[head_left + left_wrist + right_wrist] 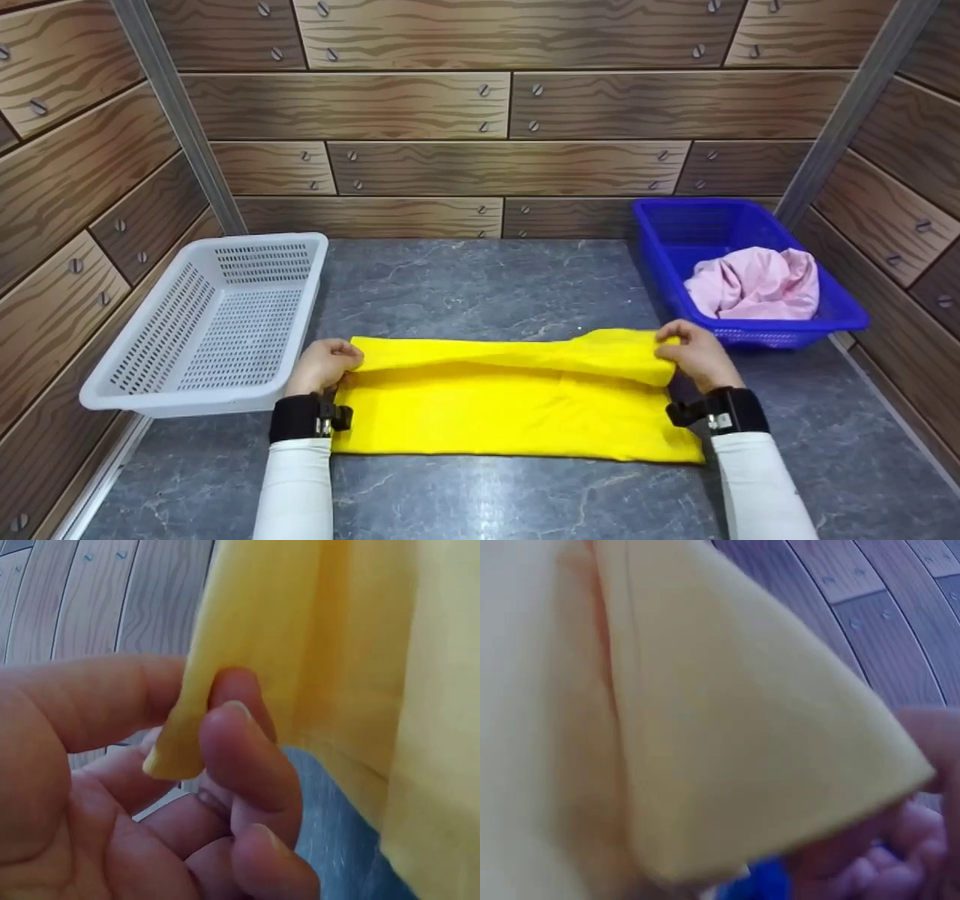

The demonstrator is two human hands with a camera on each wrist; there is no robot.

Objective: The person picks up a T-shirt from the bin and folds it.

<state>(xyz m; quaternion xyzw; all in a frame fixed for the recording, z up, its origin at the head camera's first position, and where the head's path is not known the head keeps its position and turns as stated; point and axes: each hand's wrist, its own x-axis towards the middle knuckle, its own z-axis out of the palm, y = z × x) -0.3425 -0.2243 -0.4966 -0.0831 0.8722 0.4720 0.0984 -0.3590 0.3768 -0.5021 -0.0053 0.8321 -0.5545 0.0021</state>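
Observation:
A yellow cloth [487, 412], folded into a wide strip, lies on the grey table between both hands. Its far edge is lifted off the layer below. My left hand [324, 365] pinches the far left corner; in the left wrist view the thumb and fingers [247, 757] hold the hem. At the far right corner my right hand [699, 355] pinches the cloth too. The right wrist view shows a raised flap of the yellow cloth [757, 727], which hides part of the right fingers.
To the left stands a white perforated basket [202, 397], nothing visible inside. A blue basket [825, 319] with a crumpled pink cloth [754, 285] stands at the back right, close to my right hand. Wood-patterned walls [420, 105] enclose the grey marbled table [480, 285].

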